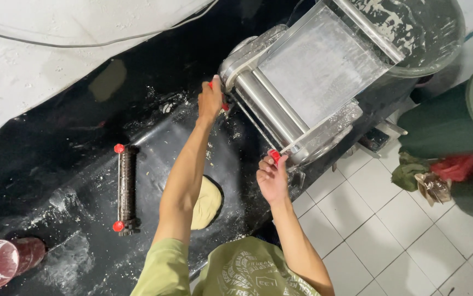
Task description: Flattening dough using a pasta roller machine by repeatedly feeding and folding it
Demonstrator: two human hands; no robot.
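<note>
Nearest the camera, a pale lump of dough [208,201] lies on the black floured worktop [83,181], partly hidden under the left forearm; it looks soft and somewhat sticky, best lifted from beneath with open palms rather than pinched. Left of it a dark ribbed roller with red end caps [125,189] lies alone, rigid and probably easy to grasp at the caps. The right hand [272,176] is raised with bent wrist, its fingers curled around a small red knob [275,155] at the near end of the steel roller machine [296,87]. Farther off, the left hand [210,101] reaches out on a straight arm and closes over another red knob [224,106] at the machine's left end. The machine looks heavy, stiff and slick with flour.
</note>
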